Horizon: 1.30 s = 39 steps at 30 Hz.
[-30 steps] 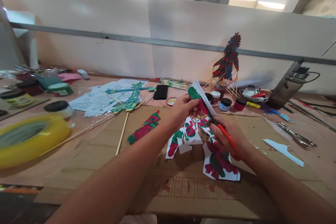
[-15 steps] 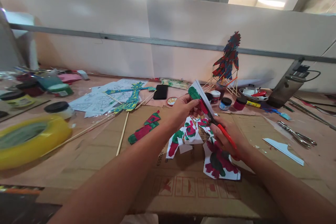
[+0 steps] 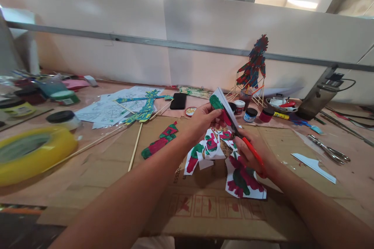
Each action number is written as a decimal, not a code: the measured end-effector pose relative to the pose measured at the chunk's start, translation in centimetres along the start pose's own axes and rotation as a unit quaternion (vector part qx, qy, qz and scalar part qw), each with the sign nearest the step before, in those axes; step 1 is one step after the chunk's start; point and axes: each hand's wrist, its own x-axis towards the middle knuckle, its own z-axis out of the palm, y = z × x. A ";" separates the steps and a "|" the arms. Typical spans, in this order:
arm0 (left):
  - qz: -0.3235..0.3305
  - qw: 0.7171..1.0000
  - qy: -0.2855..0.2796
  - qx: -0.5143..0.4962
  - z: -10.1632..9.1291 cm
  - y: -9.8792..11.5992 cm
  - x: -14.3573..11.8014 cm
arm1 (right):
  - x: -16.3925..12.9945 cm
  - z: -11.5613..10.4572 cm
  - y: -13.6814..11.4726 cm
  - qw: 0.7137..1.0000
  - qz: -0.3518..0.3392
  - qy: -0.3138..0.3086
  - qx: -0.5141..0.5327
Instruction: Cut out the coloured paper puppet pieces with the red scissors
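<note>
Left hand pinches the painted paper piece above the bench; right hand closed round red scissors — blades at its edge. Advise short snips, turning the paper.

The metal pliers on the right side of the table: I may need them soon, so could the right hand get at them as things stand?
Probably not at once: the right hand is shut on the red scissors. The metal pliers lie uncovered, with bare table between.
</note>
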 end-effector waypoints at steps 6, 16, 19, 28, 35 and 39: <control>-0.005 1.000 0.003 0.003 0.1 0.1 -0.1 | 0.2 -0.3 -0.4 0.999 -0.028 0.021 -0.034; -0.001 1.000 -0.007 0.005 0.1 0.2 0.0 | 0.1 -0.2 -0.9 0.998 -0.047 0.029 -0.030; 0.001 1.000 -0.017 0.009 0.2 0.1 -0.2 | 0.1 -0.2 -0.8 0.999 -0.026 0.008 -0.029; 0.001 1.000 -0.023 0.008 0.4 -0.2 -0.4 | 0.0 0.0 -0.2 0.999 -0.041 0.020 -0.031; 0.004 1.000 -0.026 0.010 0.4 -0.2 -0.3 | -0.1 0.5 0.3 0.998 -0.031 0.025 0.041; 0.001 1.000 -0.028 0.005 0.3 -0.2 -0.3 | -0.1 0.5 0.2 0.998 -0.025 0.014 0.051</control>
